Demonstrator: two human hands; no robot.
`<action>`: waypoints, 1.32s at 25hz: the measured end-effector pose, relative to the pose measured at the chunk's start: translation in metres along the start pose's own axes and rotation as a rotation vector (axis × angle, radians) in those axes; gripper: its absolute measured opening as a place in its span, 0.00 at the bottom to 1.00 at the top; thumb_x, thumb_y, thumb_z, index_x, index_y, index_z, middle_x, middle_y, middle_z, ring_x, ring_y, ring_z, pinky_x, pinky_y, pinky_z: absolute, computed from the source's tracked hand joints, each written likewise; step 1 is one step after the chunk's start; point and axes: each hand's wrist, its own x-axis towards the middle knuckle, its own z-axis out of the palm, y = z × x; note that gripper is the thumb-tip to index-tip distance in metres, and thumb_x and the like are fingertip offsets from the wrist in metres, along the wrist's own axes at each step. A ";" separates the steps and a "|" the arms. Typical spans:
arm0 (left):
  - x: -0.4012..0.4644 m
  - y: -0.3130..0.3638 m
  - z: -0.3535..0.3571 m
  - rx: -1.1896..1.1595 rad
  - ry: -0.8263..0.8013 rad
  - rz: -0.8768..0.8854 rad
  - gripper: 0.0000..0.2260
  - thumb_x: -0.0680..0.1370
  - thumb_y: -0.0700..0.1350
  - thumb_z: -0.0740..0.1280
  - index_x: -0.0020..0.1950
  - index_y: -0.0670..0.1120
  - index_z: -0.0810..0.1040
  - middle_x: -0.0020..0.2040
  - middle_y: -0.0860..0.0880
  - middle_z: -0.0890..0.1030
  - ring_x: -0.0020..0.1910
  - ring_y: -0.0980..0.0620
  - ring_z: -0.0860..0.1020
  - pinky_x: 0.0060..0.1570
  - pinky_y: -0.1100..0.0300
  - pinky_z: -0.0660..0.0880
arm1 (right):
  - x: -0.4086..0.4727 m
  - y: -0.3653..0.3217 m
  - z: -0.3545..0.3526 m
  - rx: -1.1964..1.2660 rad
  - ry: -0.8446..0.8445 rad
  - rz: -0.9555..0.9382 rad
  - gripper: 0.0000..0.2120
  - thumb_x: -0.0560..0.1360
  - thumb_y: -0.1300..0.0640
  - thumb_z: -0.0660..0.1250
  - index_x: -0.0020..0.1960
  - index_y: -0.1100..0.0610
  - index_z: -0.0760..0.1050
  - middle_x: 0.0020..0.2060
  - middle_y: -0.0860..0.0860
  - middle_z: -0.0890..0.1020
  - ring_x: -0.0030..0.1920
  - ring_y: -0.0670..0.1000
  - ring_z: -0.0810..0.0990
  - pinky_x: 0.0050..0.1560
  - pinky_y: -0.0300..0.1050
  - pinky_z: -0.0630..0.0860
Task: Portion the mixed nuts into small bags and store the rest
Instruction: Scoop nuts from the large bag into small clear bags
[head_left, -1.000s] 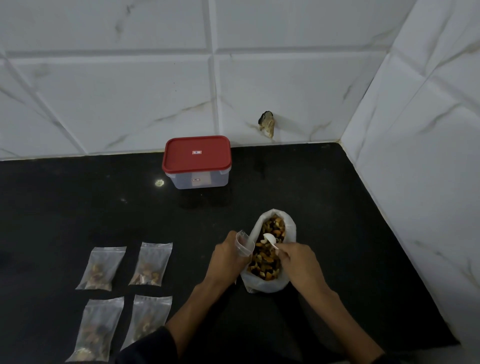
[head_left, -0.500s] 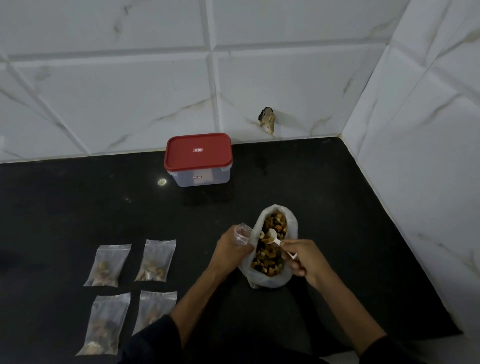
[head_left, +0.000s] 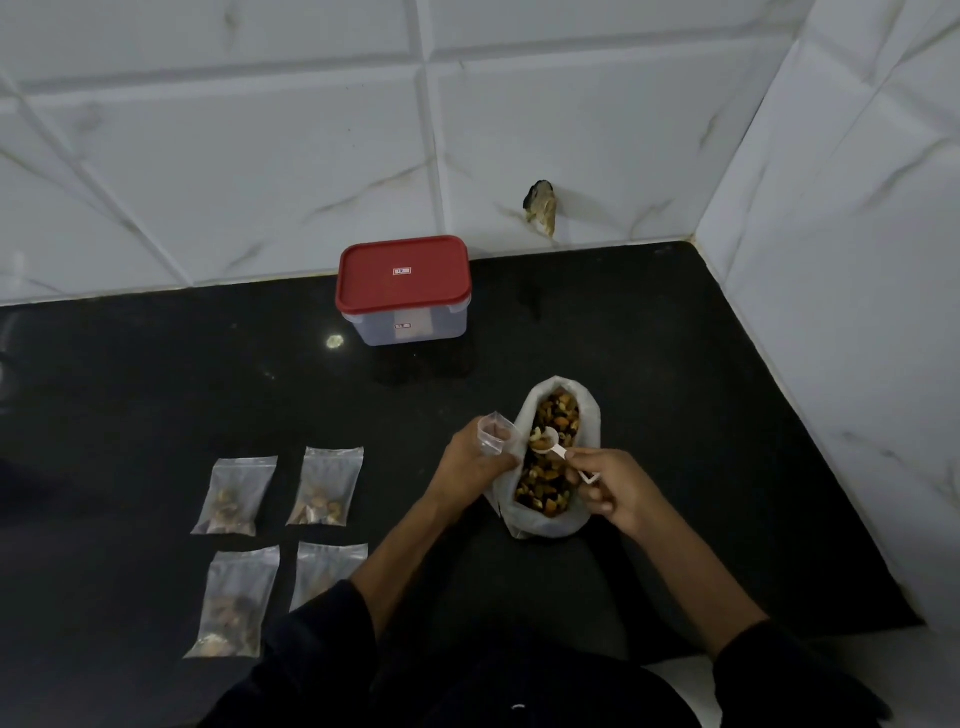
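Loaded spoon, pinched by right hand, lay just right of open small bag gripped by left hand, above nut bag.

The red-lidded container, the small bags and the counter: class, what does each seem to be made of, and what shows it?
Red-lidded container: likely plastic, with an opaque red lid over a cloudy, see-through body.
Small bags: thin clear plastic film, since the nuts show through and the surface crinkles.
Counter: probably polished black stone, as it mirrors a light spot.
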 end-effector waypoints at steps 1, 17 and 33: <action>-0.001 0.000 0.000 0.000 0.004 0.005 0.15 0.73 0.41 0.72 0.58 0.46 0.75 0.53 0.50 0.80 0.53 0.54 0.79 0.50 0.59 0.78 | 0.001 0.001 -0.003 0.049 -0.019 0.019 0.08 0.79 0.61 0.62 0.54 0.62 0.76 0.32 0.52 0.74 0.21 0.42 0.64 0.17 0.33 0.56; -0.019 0.007 -0.001 0.530 0.063 0.137 0.28 0.70 0.52 0.74 0.65 0.52 0.65 0.62 0.52 0.72 0.59 0.56 0.73 0.62 0.47 0.72 | -0.042 -0.005 -0.009 0.031 -0.113 -0.106 0.10 0.80 0.60 0.59 0.55 0.62 0.78 0.32 0.52 0.75 0.24 0.45 0.62 0.20 0.35 0.56; -0.021 0.029 0.006 0.526 0.154 0.328 0.23 0.73 0.55 0.70 0.62 0.49 0.68 0.57 0.53 0.75 0.55 0.56 0.75 0.61 0.46 0.70 | -0.077 -0.012 0.040 -1.013 0.299 -0.924 0.12 0.79 0.59 0.64 0.60 0.53 0.80 0.42 0.50 0.83 0.42 0.45 0.80 0.44 0.39 0.78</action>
